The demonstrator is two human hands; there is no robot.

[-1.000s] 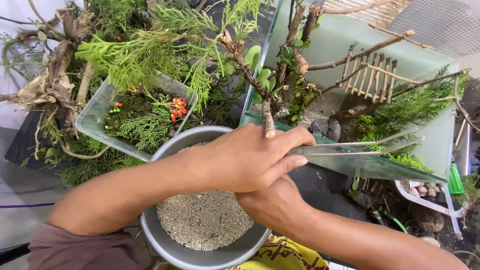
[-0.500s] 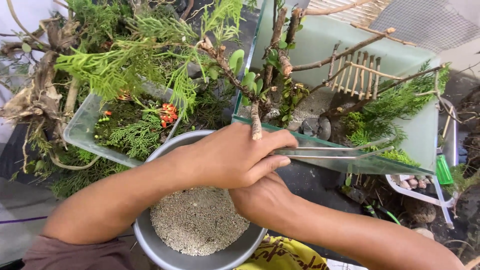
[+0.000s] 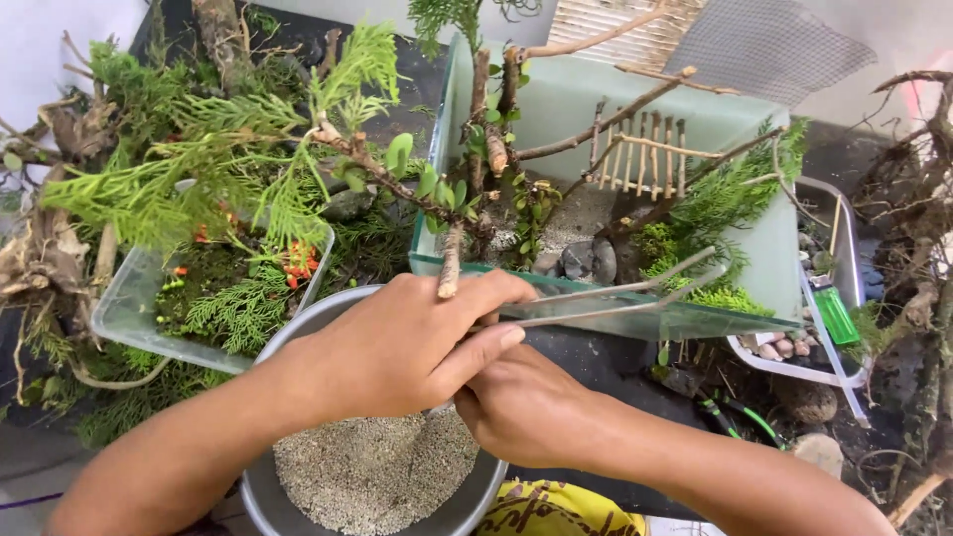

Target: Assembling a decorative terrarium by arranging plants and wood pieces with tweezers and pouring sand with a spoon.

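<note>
Holding: my left hand (image 3: 397,342) is closed around the handle end of long metal tweezers (image 3: 615,296), fingers wrapped over them, the tips reaching out over the front wall of the glass tank (image 3: 596,323).
Right hand: my right hand (image 3: 526,407) sits just under the left, touching it, fingers curled; I cannot tell whether it grips anything of its own.
Tweezers: tips nearly together above the green moss (image 3: 720,296) at the right of the tank; whether they pinch anything is too small to tell.
Below my hands: a grey metal bowl (image 3: 260,491) of pale gritty sand (image 3: 367,476).
Tank contents: a small tree (image 3: 476,129) on a bare trunk, dark stones (image 3: 586,260), a little stick fence (image 3: 645,149).
Left side: a clear plastic tray (image 3: 129,308) of ferny cuttings with red bits.
Step, as I judge it: placing or adjusting fine pieces in the tank's planting.
Next move calls for: a steady, slow lowering of the tips towards the moss, staying apart from the branches and glass rim.
</note>
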